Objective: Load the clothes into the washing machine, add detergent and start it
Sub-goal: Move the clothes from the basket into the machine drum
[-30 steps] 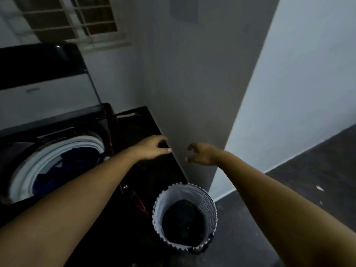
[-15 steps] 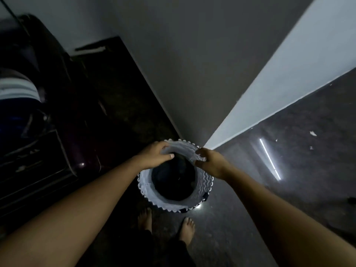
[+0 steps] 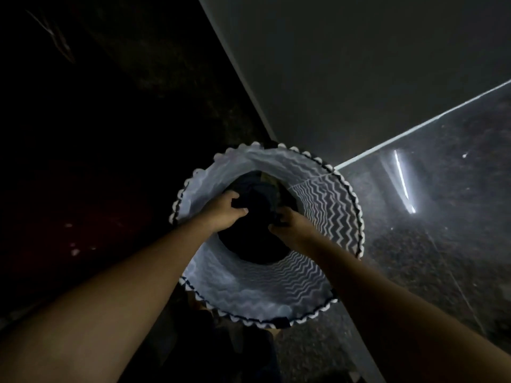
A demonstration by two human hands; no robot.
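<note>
Both my left hand and right hand clutch dark crumpled clothes inside the white zigzag-patterned fabric hamper (loading unfinished; detergent, start remain).

**Both hands reach into a laundry basket of dark clothes**

Seen from above in dim light, a round laundry basket with a scalloped rim and a zigzag pattern fills the centre of the frame. Dark clothes lie at its bottom. The left hand and the right hand are both inside, fingers curled into the fabric. A grey wall fills the upper right. A speckled floor at the right shows a bright streak of reflected light. The left of the frame is almost black.
</note>
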